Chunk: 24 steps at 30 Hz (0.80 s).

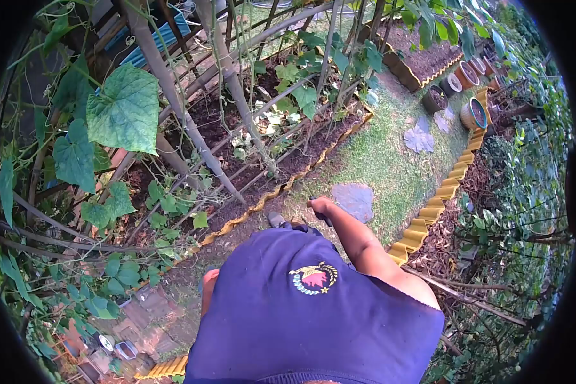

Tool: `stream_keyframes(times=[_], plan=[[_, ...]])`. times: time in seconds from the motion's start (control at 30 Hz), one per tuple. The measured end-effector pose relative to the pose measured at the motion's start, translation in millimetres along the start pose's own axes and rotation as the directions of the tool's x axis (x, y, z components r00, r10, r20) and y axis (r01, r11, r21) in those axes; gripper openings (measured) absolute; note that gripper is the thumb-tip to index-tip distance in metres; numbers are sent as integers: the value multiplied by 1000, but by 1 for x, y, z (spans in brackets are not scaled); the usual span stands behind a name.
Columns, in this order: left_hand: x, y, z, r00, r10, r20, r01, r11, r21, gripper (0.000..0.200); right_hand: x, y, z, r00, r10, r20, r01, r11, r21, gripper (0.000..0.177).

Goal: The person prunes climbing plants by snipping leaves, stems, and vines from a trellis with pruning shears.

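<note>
My right arm reaches forward past the navy shirt (256, 313) that I wear. My right hand (320, 205) is closed around a dark, handle-like object (327, 221), most of it hidden by the hand and arm. It is held above the path, near a flat grey paving stone (353, 201). At the shirt's left edge a small part of my left hand or forearm (209, 281) shows; its fingers are hidden. A grey shoe tip (276, 219) shows in front of the shirt, beside the bed's wavy yellow edging (253, 211).
On the left, a wooden pole trellis (192, 134) carries broad-leaved vines (123, 109) over a soil bed. More yellow edging (438, 208) borders the path's right side. Pots (435, 99) and further flat stones (418, 141) lie ahead. Branches (473, 297) stick out at lower right.
</note>
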State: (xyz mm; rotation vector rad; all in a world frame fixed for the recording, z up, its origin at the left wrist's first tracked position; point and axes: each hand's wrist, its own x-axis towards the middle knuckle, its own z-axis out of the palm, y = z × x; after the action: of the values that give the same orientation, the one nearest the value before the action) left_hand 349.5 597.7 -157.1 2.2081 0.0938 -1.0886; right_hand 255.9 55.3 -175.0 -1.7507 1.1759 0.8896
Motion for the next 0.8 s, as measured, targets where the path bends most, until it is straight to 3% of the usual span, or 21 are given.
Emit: stream_keyframes(times=[0.07, 0.1, 0.2, 0.3, 0.47, 0.63, 0.7, 0.8], plan=[[0, 28, -7, 1000, 17, -9, -17, 1000, 5, 44, 9, 57, -2, 997, -37, 69, 55, 961, -271, 45], [-1, 34, -9, 1000, 26, -11, -26, 1000, -2, 45, 22, 95, 7, 999, 10, 45, 4, 954, -301, 46], [84, -88, 19, 990, 112, 83, -74, 926, -369, 48, 18, 176, 27, 982, 151, 110, -105, 934, -341, 46], [71, -84, 18, 989, 99, 106, -90, 992, -86, 47, -17, 215, 46, 953, 261, 154, -212, 937, -278, 46], [50, -84, 7, 987, 79, 136, -87, 995, 50, 45, -50, 221, 100, 939, 331, 99, -327, 944, -48, 48], [55, -109, -5, 993, 54, 104, -47, 996, -70, 43, -56, 189, 129, 951, 306, -51, -296, 943, 152, 51], [59, -121, -12, 997, 16, 78, -1, 983, -184, 43, -55, 175, 124, 954, 271, -129, -244, 951, 190, 53], [8, -65, -29, 999, 40, 14, -38, 992, -118, 39, -52, 160, 98, 974, 224, -16, -222, 970, 98, 58]])
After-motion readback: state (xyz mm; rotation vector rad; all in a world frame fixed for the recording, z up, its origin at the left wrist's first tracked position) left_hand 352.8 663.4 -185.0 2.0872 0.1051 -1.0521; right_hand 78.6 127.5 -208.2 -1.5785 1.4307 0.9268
